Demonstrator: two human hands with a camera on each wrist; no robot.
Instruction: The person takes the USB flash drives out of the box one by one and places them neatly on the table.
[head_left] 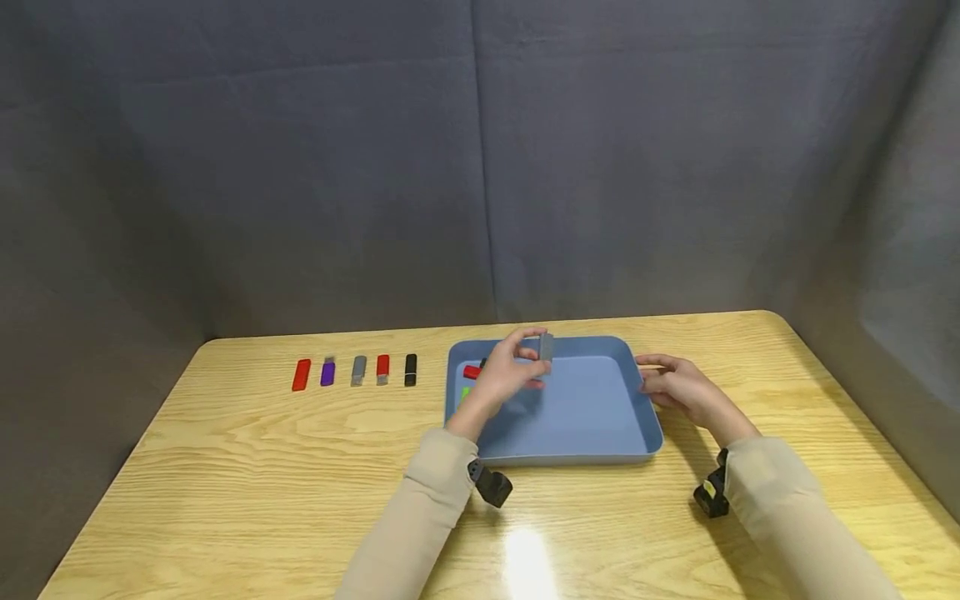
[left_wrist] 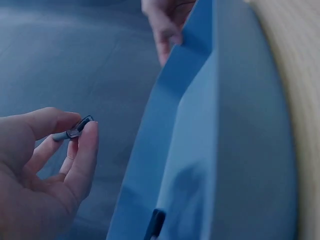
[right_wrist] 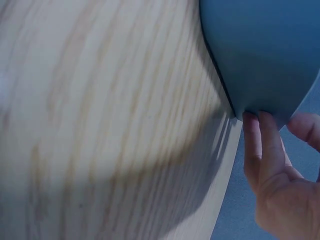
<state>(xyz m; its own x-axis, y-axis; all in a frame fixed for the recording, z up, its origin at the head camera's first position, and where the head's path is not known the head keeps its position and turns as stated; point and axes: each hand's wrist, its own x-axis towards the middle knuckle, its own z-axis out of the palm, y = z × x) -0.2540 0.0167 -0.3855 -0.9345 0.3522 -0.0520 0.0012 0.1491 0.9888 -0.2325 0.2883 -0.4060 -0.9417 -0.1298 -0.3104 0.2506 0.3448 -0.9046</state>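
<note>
My left hand (head_left: 504, 375) pinches a grey USB stick (head_left: 546, 348) between thumb and fingers above the blue tray (head_left: 592, 408). In the left wrist view the same USB stick (left_wrist: 73, 131) shows at the fingertips, clear of the tray wall. My right hand (head_left: 678, 387) is at the tray's right side. In the right wrist view its fairly straight fingers (right_wrist: 270, 145) touch the outer wall of the tray (right_wrist: 265, 60). Inside the tray's left part lie a red USB stick (head_left: 471, 372), a green piece (head_left: 465, 392) and something black, partly hidden by my left hand and arm.
Left of the tray, several USB sticks form a row on the wooden table (head_left: 300, 467): red (head_left: 301, 375), purple (head_left: 327, 372), grey (head_left: 358, 370), red with a metal plug (head_left: 382, 369), and black (head_left: 410, 370). A grey curtain (head_left: 337, 192) hangs behind the table.
</note>
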